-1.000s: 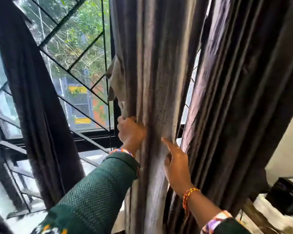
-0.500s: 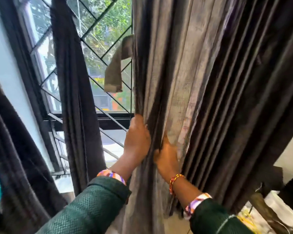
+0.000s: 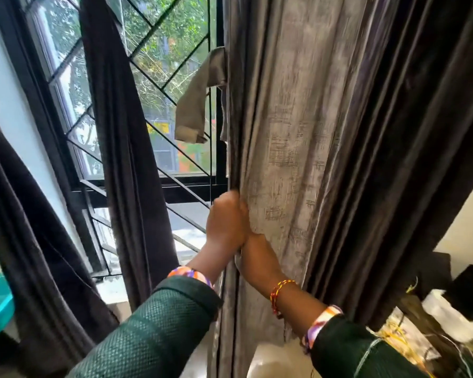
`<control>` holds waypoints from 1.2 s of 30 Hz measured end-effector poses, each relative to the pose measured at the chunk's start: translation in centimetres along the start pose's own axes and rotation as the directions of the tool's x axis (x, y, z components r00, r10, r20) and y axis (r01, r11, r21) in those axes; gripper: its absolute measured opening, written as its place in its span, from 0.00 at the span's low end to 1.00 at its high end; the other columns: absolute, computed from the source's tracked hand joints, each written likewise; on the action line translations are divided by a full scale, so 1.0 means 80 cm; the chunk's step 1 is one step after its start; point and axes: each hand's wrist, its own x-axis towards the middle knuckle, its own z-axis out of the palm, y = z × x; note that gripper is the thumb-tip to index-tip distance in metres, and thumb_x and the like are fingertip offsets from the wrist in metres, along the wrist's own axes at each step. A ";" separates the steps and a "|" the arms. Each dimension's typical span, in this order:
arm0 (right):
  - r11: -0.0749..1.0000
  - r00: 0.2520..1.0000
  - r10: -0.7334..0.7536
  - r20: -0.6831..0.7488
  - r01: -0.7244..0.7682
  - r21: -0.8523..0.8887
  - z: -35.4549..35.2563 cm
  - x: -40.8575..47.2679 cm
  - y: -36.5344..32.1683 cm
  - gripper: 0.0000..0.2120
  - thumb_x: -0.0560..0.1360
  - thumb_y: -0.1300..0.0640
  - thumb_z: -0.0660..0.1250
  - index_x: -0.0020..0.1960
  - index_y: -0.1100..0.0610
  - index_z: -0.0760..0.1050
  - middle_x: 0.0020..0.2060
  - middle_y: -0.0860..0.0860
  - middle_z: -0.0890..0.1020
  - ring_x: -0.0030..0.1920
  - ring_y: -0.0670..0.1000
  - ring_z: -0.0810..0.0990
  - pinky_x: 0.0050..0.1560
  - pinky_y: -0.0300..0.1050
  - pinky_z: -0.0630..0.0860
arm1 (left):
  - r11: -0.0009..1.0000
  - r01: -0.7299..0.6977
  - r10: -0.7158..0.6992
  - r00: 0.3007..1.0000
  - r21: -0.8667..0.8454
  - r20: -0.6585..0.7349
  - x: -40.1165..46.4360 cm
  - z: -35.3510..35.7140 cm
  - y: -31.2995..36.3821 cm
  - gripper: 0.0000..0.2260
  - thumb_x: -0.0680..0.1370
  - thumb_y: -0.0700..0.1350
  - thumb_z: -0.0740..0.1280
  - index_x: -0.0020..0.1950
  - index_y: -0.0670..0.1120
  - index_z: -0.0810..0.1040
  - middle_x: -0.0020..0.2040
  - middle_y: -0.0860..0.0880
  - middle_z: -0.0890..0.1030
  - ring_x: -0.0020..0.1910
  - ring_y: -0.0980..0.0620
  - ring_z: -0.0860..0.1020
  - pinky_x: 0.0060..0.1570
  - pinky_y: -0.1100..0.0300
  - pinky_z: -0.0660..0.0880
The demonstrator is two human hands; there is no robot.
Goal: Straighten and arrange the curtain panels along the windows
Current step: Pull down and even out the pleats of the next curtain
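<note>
Grey curtain panel [image 3: 290, 137] hangs in front of the window [image 3: 159, 77], its long axis running top to bottom with a slight lean, folds following the same line. The left hand [image 3: 225, 222] grips its left edge, fingers curled round the fabric. The right hand [image 3: 260, 255], just below and touching the left, also holds that edge, though its fingers are mostly hidden. A tie-back strap [image 3: 200, 99] dangles from the panel's edge above. Dark brown curtains hang beside it on the right [image 3: 393, 159] and apart on the left [image 3: 120, 132].
</note>
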 end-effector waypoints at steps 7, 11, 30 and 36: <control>0.960 0.891 0.123 -0.437 0.004 0.279 -0.045 0.060 0.060 0.50 0.71 0.50 0.71 0.75 0.61 0.37 0.76 0.56 0.41 0.76 0.52 0.40 0.73 0.35 0.38 | 0.996 0.071 -0.064 0.990 0.054 -0.123 0.027 -0.032 -0.061 0.09 0.77 0.37 0.58 0.42 0.32 0.73 0.42 0.32 0.77 0.42 0.35 0.76 0.37 0.54 0.64; 0.724 0.875 0.441 -0.198 -0.217 0.655 -0.070 0.138 0.097 0.65 0.55 0.41 0.80 0.76 0.61 0.42 0.75 0.57 0.56 0.74 0.54 0.60 0.73 0.51 0.60 | 0.993 0.076 -0.062 0.986 0.088 -0.152 0.044 -0.042 -0.086 0.08 0.77 0.35 0.59 0.44 0.31 0.73 0.41 0.33 0.78 0.41 0.34 0.76 0.38 0.50 0.69; 0.985 0.889 0.046 -0.455 0.035 0.169 -0.005 0.078 0.044 0.24 0.73 0.61 0.53 0.69 0.63 0.66 0.41 0.63 0.80 0.39 0.57 0.78 0.39 0.49 0.71 | 0.998 0.021 -0.024 0.999 0.067 0.046 0.029 0.027 -0.025 0.07 0.77 0.35 0.56 0.48 0.33 0.72 0.48 0.33 0.76 0.48 0.34 0.75 0.42 0.47 0.67; 0.936 0.940 0.101 -0.327 0.022 0.352 0.026 0.032 0.045 0.06 0.78 0.62 0.61 0.53 0.58 0.75 0.35 0.37 0.74 0.37 0.27 0.74 0.34 0.21 0.65 | 0.998 -0.026 0.026 1.000 -0.056 0.008 0.001 0.039 0.004 0.10 0.78 0.38 0.57 0.46 0.32 0.73 0.46 0.32 0.77 0.45 0.35 0.76 0.42 0.47 0.68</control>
